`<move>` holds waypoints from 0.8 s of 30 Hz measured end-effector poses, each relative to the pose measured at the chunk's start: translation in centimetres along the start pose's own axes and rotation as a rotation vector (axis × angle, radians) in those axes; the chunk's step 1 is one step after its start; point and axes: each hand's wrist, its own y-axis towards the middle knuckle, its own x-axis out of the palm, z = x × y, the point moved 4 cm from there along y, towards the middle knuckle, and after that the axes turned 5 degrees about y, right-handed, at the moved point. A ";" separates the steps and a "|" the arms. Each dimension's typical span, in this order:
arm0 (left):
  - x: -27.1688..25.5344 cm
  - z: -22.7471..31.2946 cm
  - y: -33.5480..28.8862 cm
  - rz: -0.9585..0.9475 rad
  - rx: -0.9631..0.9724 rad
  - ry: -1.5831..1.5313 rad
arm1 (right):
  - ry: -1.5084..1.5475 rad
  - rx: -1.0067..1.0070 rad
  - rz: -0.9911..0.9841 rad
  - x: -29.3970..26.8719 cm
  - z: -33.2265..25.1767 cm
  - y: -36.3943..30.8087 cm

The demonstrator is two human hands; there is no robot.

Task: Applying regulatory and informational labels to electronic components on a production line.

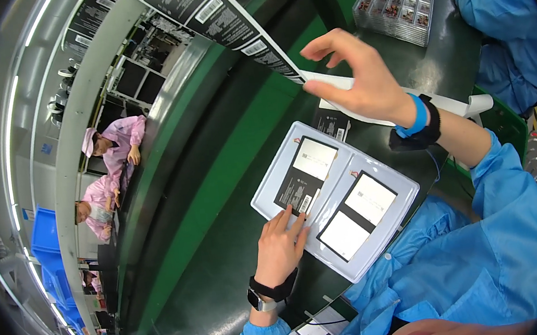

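Note:
A pale plastic tray (265, 197) with two compartments lies on the table in front of me. In its left compartment is a flat rectangular pack (315, 157) with a white upper panel and a black printed label (298, 187). My left hand (278, 245) rests its outstretched fingertips on the label's lower edge. The right compartment holds a similar flat pack (366, 198) with two white panels. Raised beyond the tray, my right hand (360, 73) has its fingers and thumb apart. Its thumb is close to the lower end of a strip of black labels (227, 24).
White backing paper (374, 114) runs behind my right wrist toward a roll (481, 104). Stacked clear trays of small parts (394, 9) stand far right, near a co-worker in blue (508, 18). A green-and-black belt (212, 134) runs along the left, with people in pink (119, 144) beyond.

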 end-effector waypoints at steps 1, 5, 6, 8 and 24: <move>-0.7 0.1 0.6 -0.037 0.012 -0.011 | -0.010 0.008 -0.034 0.6 0.0 0.3; -5.5 1.2 3.8 0.115 0.001 -0.067 | -0.112 0.042 -0.230 1.7 3.3 -0.6; -6.9 1.8 4.6 0.166 0.007 -0.077 | -0.102 0.043 -0.262 1.6 3.7 -1.1; -8.6 2.6 5.6 0.267 0.017 -0.086 | -0.030 0.081 -0.223 1.4 3.6 -1.8; -8.4 5.6 11.7 0.871 -0.002 -0.206 | 0.863 0.322 -0.495 2.6 -2.9 -2.5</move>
